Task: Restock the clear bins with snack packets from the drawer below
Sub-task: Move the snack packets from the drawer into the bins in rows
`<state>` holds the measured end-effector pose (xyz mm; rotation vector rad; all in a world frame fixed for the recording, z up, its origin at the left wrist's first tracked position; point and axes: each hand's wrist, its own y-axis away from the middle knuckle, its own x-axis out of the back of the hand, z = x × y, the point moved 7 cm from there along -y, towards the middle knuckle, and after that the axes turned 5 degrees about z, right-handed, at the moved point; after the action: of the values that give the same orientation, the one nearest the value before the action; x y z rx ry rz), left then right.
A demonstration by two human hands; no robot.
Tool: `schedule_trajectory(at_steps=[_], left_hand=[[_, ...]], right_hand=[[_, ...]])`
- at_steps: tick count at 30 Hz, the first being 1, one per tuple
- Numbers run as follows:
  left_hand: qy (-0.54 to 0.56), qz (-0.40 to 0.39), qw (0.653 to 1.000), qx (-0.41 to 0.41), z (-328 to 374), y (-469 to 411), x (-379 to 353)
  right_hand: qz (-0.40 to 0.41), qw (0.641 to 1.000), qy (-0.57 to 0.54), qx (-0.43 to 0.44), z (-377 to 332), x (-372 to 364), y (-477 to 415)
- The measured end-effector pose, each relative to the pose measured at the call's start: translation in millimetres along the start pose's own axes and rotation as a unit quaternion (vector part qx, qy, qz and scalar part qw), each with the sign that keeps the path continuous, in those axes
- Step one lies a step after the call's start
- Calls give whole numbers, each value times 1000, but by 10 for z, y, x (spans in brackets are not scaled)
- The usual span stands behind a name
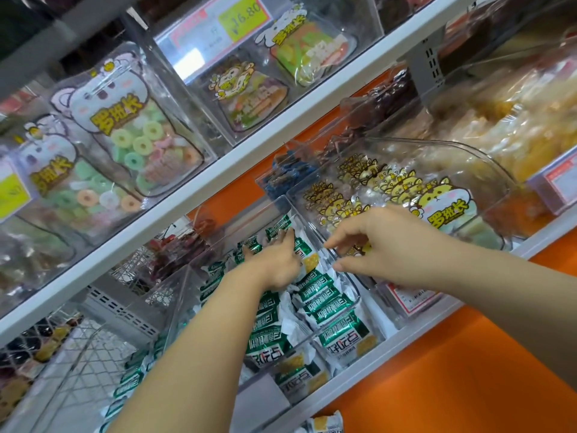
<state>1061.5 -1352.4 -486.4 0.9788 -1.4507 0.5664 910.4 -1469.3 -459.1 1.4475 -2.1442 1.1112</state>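
White shelf (237, 170) (orange panel (231, 195) behind) carries bins (496, 210).

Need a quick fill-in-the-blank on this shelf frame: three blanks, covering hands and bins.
The left hand reaches into the clear bin whose packets are white and ___.
The right hand hovers at that bin's right wall, holding ___.
The yellow price tag on the shelf above reads ___.
Missing words: green; nothing; 16.80
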Motion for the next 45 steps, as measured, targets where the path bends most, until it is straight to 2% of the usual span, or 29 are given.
schedule_trajectory(at_steps=[6, 11, 19, 21, 26, 30, 33, 37, 41, 45], left_hand=[[-31, -23, 999, 32, -5, -146, 21], [-42, 5, 998, 48, 83, -74, 86], [-40, 189, 981, 9, 136, 401, 244], [-52, 187, 981, -6, 206, 545, 178], [-99, 114, 989, 10, 183, 547, -4], [-86, 117, 989, 6, 173, 461, -13], [-8, 168, 986, 0, 156, 543, 63], [77, 291, 954, -9, 46, 1025, 222], [102, 367, 924, -24, -189, 1639, 125], [112, 419, 898, -76, -407, 2226, -219]], right_hand=[[8, 1000, -7, -6, -2, -5, 4], [14, 1000, -14, -7, -10, -19, 17], [41, 999, 0, 19, -29, -37, 59], [48, 999, 2, 20, -32, -33, 67], [66, 998, 7, 21, -53, -48, 86], [97, 994, 27, 34, -88, -71, 126], [145, 985, 84, 32, -128, -112, 206], [202, 963, 162, 70, -272, -167, 368], [193, 951, 171, 171, -558, -332, 569], [132, 944, 152, 261, -847, -630, 804]])
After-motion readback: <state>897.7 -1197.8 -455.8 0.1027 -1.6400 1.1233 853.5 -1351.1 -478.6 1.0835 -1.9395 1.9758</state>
